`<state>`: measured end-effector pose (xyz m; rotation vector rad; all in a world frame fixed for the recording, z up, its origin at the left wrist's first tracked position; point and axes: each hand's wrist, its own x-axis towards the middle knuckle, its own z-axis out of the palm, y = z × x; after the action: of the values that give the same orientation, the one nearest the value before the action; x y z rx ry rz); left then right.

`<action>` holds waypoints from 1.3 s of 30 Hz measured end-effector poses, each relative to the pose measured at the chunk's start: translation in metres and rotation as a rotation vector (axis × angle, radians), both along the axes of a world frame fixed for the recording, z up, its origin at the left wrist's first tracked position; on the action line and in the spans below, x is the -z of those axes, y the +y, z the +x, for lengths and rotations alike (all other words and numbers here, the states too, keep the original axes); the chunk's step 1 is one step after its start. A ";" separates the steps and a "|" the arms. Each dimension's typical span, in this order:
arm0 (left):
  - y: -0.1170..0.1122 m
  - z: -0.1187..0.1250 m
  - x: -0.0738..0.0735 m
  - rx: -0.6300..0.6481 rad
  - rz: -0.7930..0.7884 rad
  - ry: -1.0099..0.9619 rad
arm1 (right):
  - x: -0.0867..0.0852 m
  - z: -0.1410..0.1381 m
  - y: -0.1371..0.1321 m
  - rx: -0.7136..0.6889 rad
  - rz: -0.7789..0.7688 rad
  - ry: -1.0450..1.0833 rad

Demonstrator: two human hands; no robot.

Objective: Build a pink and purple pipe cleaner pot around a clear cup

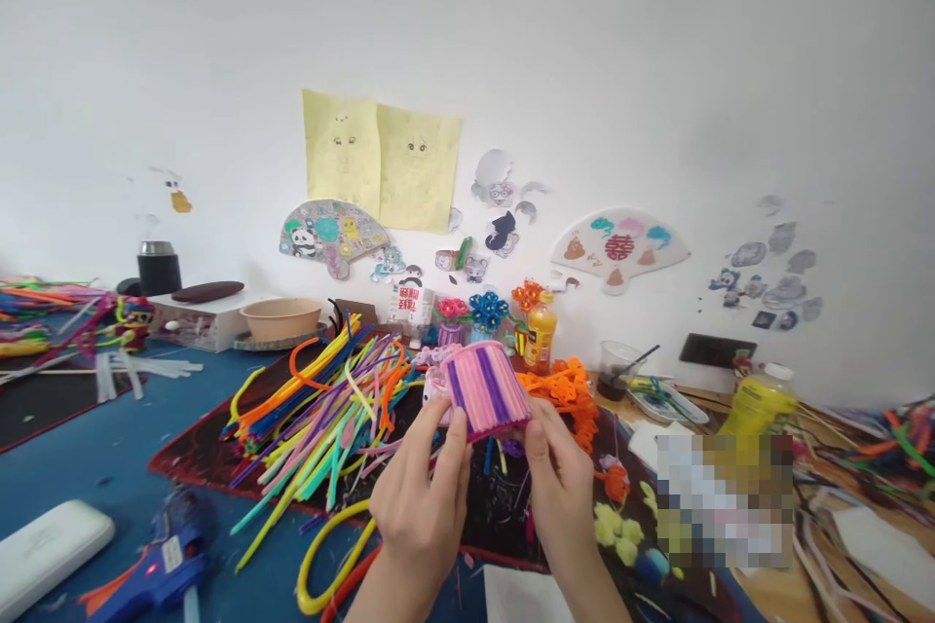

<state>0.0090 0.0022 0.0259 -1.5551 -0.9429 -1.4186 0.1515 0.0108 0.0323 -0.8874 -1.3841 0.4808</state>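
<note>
Between my hands, above the dark mat, is a small pot (pixel 488 387) made of pink and purple pipe cleaners in vertical stripes, with a magenta strand along its lower edge. My left hand (pixel 424 487) grips its left side, thumb and fingers pressed on the wall. On the lower right edge, the fingers of my right hand (pixel 561 477) pinch the pot and the magenta strand. A loose heap of coloured pipe cleaners (pixel 343 409) lies just left of my left hand. Orange fuzzy pieces (pixel 574 399) lie behind my right hand.
A blue glue gun (pixel 157 565) with a red light and a white case (pixel 55 555) lie at front left. Pipe-cleaner flowers (pixel 489 311), an orange drink bottle (pixel 541 333) and a tan bowl (pixel 281 318) stand along the wall. A yellow bottle (pixel 760 399) stands at right.
</note>
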 end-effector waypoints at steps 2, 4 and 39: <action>-0.001 0.001 -0.001 -0.023 -0.002 0.012 | 0.002 -0.001 0.000 0.018 -0.014 -0.029; -0.003 0.001 -0.002 -0.041 0.008 0.022 | 0.004 -0.001 0.000 0.025 -0.023 -0.051; 0.015 -0.028 -0.018 0.244 -0.790 -0.791 | 0.005 0.018 0.011 -0.560 -0.669 0.482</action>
<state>-0.0185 0.0177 0.0435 -1.6814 -2.0233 -2.0420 0.1696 0.0219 0.0272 -0.8123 -1.0058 1.5453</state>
